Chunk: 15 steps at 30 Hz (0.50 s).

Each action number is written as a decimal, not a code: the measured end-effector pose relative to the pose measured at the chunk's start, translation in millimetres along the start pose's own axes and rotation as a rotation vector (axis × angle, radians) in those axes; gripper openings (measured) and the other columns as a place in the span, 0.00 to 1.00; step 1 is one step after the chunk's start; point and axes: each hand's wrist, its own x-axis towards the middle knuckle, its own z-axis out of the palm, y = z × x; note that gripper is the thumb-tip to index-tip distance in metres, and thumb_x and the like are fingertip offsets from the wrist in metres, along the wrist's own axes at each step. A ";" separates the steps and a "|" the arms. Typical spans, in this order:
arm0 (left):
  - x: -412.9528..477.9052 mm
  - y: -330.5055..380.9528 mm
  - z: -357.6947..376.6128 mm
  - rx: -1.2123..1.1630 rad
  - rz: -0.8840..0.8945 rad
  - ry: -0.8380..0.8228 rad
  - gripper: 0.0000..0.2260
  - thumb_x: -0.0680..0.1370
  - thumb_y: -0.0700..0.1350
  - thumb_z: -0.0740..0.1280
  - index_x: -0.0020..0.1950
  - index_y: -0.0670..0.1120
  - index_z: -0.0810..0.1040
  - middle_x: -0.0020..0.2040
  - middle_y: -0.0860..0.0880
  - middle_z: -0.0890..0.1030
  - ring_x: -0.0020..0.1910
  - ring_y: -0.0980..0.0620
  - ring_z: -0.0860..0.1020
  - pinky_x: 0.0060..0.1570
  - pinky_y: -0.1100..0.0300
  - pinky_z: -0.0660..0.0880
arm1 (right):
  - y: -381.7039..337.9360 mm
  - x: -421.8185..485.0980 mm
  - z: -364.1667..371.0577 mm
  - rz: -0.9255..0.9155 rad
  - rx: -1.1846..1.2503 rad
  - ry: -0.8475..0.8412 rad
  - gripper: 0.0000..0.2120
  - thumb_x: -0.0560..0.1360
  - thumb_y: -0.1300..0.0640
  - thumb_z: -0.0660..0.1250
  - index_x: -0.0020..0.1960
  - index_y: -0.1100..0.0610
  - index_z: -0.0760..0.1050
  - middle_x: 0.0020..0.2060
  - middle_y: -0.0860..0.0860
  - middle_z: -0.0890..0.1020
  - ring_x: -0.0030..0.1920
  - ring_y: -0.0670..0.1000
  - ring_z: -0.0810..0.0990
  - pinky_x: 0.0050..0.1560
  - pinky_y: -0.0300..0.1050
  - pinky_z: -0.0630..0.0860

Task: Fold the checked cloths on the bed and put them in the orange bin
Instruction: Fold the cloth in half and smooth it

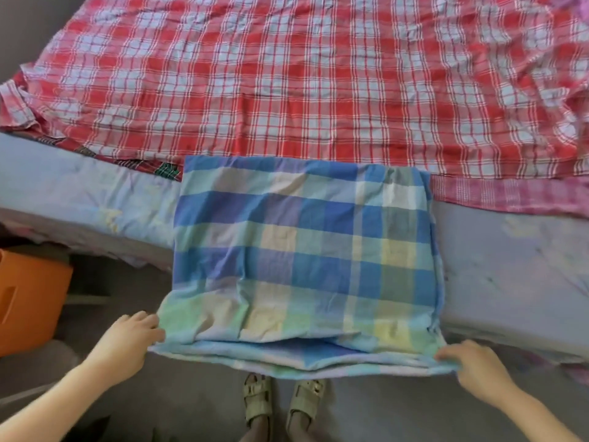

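A blue, green and yellow checked cloth (302, 250), folded into a thick square, hangs over the near edge of the bed. My left hand (130, 339) holds its near left corner, and my right hand (471, 368) pinches the near right corner. Both near corners are lifted off the mattress side. A large red and white checked cloth (302, 81) lies spread flat over the bed behind it. The orange bin (28, 301) stands on the floor at the left, beside the bed.
The bed has a pale blue sheet (510, 266). A pink checked cloth edge (510, 194) shows at the right under the red one, and a dark green checked strip (165, 170) at the left. My feet in sandals (283, 406) stand on grey floor.
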 end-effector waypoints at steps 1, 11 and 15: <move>11.7 1.8 12.3 -0.062 -0.091 -0.047 0.18 0.70 0.42 0.63 0.57 0.56 0.77 0.56 0.56 0.74 0.58 0.54 0.72 0.52 0.61 0.69 | -3.7 7.6 12.2 0.020 -0.039 -0.051 0.24 0.63 0.65 0.66 0.46 0.35 0.80 0.45 0.50 0.82 0.50 0.55 0.81 0.50 0.46 0.73; 177.5 -37.3 -36.3 -1.029 -0.737 0.645 0.17 0.76 0.48 0.67 0.60 0.38 0.75 0.55 0.39 0.79 0.56 0.39 0.77 0.56 0.48 0.71 | -63.4 167.1 -51.5 0.262 0.429 0.467 0.23 0.74 0.51 0.69 0.61 0.66 0.73 0.55 0.64 0.79 0.55 0.65 0.77 0.53 0.56 0.72; 227.5 -75.4 -67.3 -0.989 -0.797 0.558 0.24 0.78 0.55 0.63 0.64 0.38 0.72 0.59 0.38 0.77 0.59 0.38 0.75 0.58 0.46 0.71 | -71.6 219.5 -71.6 0.342 0.680 0.379 0.21 0.73 0.46 0.69 0.55 0.62 0.77 0.49 0.62 0.82 0.48 0.61 0.80 0.50 0.55 0.75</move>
